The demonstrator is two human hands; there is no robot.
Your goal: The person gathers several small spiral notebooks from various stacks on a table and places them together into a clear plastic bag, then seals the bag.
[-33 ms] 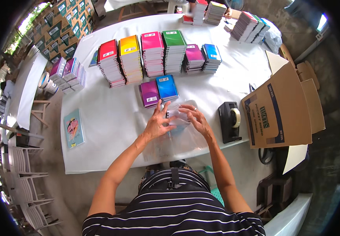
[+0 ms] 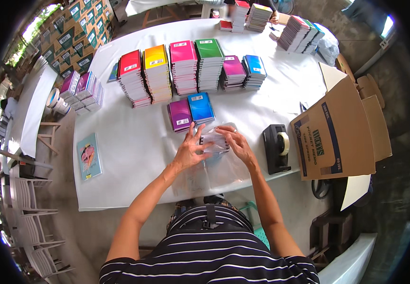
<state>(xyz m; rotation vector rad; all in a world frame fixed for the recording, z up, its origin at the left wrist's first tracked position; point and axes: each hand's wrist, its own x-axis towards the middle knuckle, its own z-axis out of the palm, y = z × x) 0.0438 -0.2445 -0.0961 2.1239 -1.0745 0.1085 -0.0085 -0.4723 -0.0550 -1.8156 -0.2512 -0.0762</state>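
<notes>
A clear plastic bag [image 2: 214,175] lies at the near edge of the white-covered table, with a small spiral-bound notebook bundle [image 2: 213,140] in its far end. My left hand [image 2: 191,150] rests on the bundle's left side, fingers spread apart. From the right, my right hand [image 2: 238,146] curls its fingers over the bag's plastic at the bundle's edge. The plastic and my fingers hide part of the bundle. Just beyond my fingertips, a purple notebook stack [image 2: 180,113] sits beside a blue notebook stack [image 2: 201,108].
Tall stacks of red [image 2: 130,64], yellow [image 2: 156,61], pink [image 2: 183,54] and green notebooks [image 2: 209,49] stand farther back. A black tape dispenser [image 2: 275,151] is right of my right hand, near an open cardboard box [image 2: 337,132]. A teal booklet [image 2: 89,156] lies left.
My hands hold nearly the same pose around the bag. The bundle under the plastic sits slightly differently, and the whole view has shifted a little.
</notes>
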